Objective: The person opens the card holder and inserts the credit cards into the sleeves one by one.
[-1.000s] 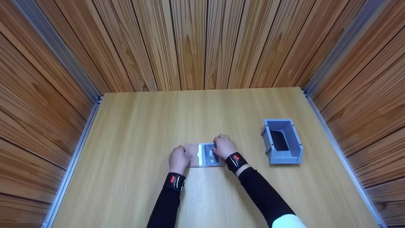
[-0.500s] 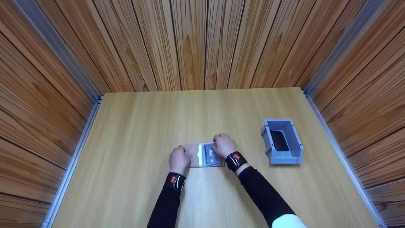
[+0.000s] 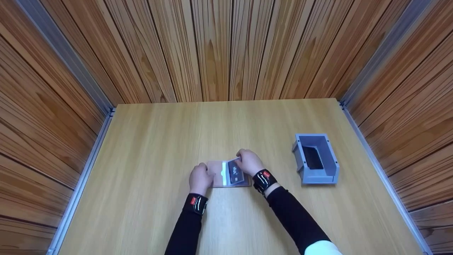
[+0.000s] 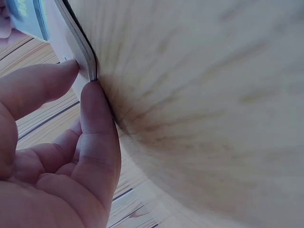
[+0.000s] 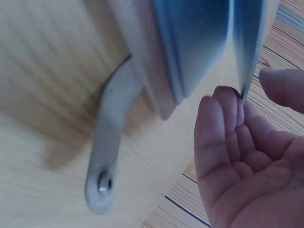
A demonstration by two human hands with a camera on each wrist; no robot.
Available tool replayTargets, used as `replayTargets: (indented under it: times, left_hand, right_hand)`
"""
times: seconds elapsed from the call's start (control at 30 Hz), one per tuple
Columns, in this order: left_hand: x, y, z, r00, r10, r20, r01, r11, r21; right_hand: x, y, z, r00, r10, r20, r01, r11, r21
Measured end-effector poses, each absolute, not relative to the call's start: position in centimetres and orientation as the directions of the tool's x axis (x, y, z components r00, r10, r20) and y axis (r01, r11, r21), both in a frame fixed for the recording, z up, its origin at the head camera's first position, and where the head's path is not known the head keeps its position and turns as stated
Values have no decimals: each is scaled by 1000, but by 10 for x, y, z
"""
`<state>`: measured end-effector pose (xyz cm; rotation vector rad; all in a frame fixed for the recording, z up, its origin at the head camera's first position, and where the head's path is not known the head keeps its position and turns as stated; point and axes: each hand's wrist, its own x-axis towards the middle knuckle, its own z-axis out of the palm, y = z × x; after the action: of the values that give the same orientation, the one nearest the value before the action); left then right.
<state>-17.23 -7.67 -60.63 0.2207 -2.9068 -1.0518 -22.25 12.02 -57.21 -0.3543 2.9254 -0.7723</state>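
A pink card holder (image 3: pixel 217 167) lies open on the table between the hands, with clear bluish sleeves on its right side. My left hand (image 3: pixel 200 180) pinches its left edge; in the left wrist view the thumb lies on the cover (image 4: pixel 71 35). My right hand (image 3: pixel 250 163) pinches the far right corner of a sleeve that bears a dark blue card (image 3: pixel 235 173). In the right wrist view this raised sleeve (image 5: pixel 249 42) stands apart from the pages (image 5: pixel 194 52) under it. A pale strap (image 5: pixel 114 128) with a metal snap extends from the holder.
A grey-blue plastic bin (image 3: pixel 320 176) stands to the right on the wooden table (image 3: pixel 155 141), a dark rectangular patch (image 3: pixel 312 157) visible inside it. Wood-panelled walls (image 3: pixel 212 53) and metal rails (image 3: pixel 85 170) bound the table at the back and sides.
My right hand has lifted the sleeve with the dark card, which now tilts up to the left off the pages below. The left hand keeps its place.
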Motion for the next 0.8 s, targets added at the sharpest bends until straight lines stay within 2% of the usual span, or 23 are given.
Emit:
replayTargets:
  times: [0.2, 0.43, 0.8]
  left_hand:
    - [-173, -77, -608, -989, -148, -16, -124, 759, 640]
    - [-173, -77, -607, -989, -149, -22, -128, 752, 646]
    - [-173, -77, -607, -988, -149, -33, -134, 748, 650]
  right_hand:
    - [-221, 117, -568, -972, -236, -10, -185, 787, -589]
    - [-219, 112, -566, -960, -276, 44, -231, 695, -681]
    - [-215, 105, -574, -925, -374, 63, -302, 627, -718]
